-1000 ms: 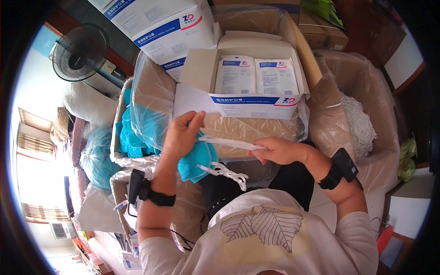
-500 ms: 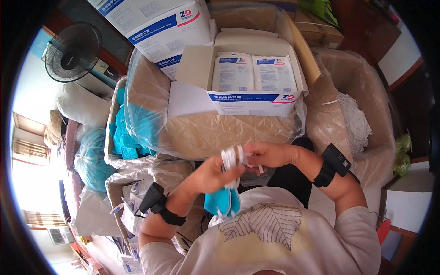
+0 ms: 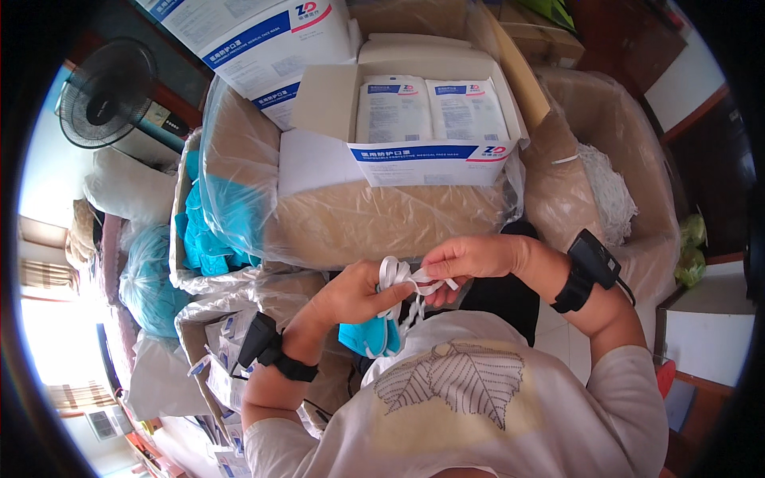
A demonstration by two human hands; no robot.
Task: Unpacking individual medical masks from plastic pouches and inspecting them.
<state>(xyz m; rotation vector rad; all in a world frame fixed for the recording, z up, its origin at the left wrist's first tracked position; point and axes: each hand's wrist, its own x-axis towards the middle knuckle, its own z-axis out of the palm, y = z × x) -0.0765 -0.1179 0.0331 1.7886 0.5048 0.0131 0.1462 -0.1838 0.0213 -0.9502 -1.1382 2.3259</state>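
Observation:
In front of my chest my left hand (image 3: 351,296) is closed round white straps (image 3: 390,273) looped over its fingers. Teal face masks (image 3: 370,337) hang from these straps below that hand; how many there are I cannot tell. To the right, my right hand (image 3: 472,259) pinches a stretch of the same white straps between thumb and fingers. The straps run bunched from one hand to the other, and a loose white length dangles beside the masks.
Ahead stands an open carton (image 3: 430,167) with white packets (image 3: 393,109), on a plastic-lined box (image 3: 358,227). Teal masks (image 3: 219,219) fill a bin on the left; white straps (image 3: 607,195) lie in a lined box on the right. A fan (image 3: 107,92) stands far left.
The view has shifted, so the surroundings sit further left and higher. My hands are slightly further apart, with more strap showing between them. Both keep hold of the straps.

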